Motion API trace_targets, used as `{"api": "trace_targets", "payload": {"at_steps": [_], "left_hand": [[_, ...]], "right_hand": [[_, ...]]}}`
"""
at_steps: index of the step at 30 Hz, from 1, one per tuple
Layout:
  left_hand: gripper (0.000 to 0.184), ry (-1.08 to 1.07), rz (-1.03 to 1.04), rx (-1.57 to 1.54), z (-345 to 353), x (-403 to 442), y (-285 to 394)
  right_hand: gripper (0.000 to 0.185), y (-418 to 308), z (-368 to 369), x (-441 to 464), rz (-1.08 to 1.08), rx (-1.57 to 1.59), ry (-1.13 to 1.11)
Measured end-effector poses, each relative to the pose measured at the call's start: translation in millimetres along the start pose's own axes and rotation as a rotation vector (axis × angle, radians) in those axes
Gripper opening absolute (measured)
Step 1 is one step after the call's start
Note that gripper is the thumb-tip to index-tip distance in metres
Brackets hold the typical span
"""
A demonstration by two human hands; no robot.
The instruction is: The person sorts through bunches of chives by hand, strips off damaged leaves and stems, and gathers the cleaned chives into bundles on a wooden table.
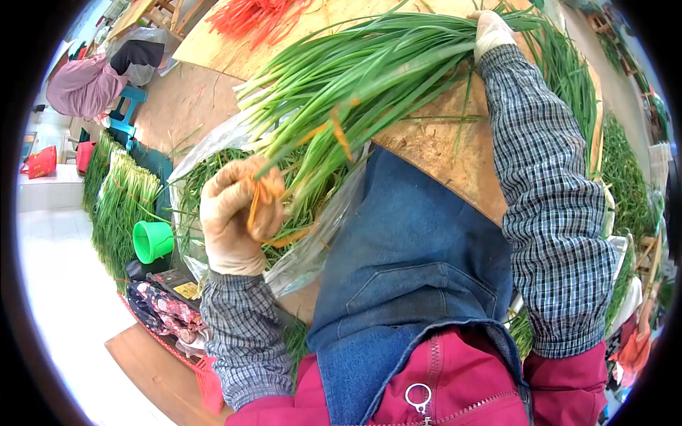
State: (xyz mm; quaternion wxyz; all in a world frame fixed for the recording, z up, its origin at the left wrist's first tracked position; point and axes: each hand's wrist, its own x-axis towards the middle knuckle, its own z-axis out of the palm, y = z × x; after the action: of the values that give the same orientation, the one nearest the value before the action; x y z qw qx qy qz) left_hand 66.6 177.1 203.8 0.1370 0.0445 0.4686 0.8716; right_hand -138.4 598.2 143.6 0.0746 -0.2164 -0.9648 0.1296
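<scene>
Brown floor spread beyond your wooden board, where one other person sat by one blue stool. One bunch of greens lay slantwise across the board, its pale stalk ends reaching past the edge over one clear plastic bag of loose leaves, probably so that you could get at the stalks freely.

Your two hands were both gloved. Your right hand was closed around the leafy end, most of its fingers hidden, seemingly to keep the long leaves together. Your left hand was curled, pinching an orange tie near the stalks. More orange showed against the stalks; you could not have told from this view whether it was one strip or several.

One heap of red ties lay on the far part of the board, perhaps to stay within reach. To your left stood one green bucket, just beside stacked greens whose bundles were too crowded to count.
</scene>
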Motion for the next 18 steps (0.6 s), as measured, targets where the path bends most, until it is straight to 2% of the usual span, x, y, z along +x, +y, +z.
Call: {"api": "trace_targets", "payload": {"at_steps": [2,3,5,6,7,9,10,13,14,15,16,17,18], "left_hand": [[0.021,-0.023,-0.01,0.093,-13,-12,11],[0.02,-0.013,-0.032,0.154,-23,-21,20],[0.022,0.103,0.048,0.196,-42,-45,36],[0.021,0.083,0.068,0.243,-59,-57,45],[0.021,0.064,0.089,0.29,-78,-69,53],[0.019,0.247,0.095,0.321,-103,-94,65],[0.019,0.264,0.039,0.392,-125,-104,71],[0.02,0.531,-0.45,1.427,-204,-115,53],[0.023,0.304,-0.383,2.223,-209,-118,40],[0.022,0.29,-0.055,2.321,-164,-103,28],[0.023,0.231,0.235,2.052,-129,-87,19],[0.025,0.196,0.361,1.751,-87,-73,9],[0.025,0.14,0.372,1.578,-56,-63,0]], "right_hand": [[0.039,3,3,4,-0.035,-0.055,0.001],[0.036,4,4,5,-0.035,-0.001,0.017],[0.03,5,5,6,-0.038,0.107,0.049],[0.027,12,11,11,-0.057,0.29,0.109],[0.026,10,7,6,-0.053,0.297,0.115],[0.027,2,-4,-7,-0.044,0.311,0.128],[0.026,-9,-10,-19,0.035,0.361,0.142],[0.026,-8,-7,-16,0.06,0.453,0.148],[0.024,-10,-10,-18,0.021,0.331,0.134],[0.024,-11,-14,-20,-0.019,0.211,0.126],[0.026,-22,-31,-38,-0.07,-0.055,0.105],[0.032,-30,-39,-48,-0.126,-0.322,0.077],[0.029,-14,-25,-29,-0.101,-0.179,0.093]]}}
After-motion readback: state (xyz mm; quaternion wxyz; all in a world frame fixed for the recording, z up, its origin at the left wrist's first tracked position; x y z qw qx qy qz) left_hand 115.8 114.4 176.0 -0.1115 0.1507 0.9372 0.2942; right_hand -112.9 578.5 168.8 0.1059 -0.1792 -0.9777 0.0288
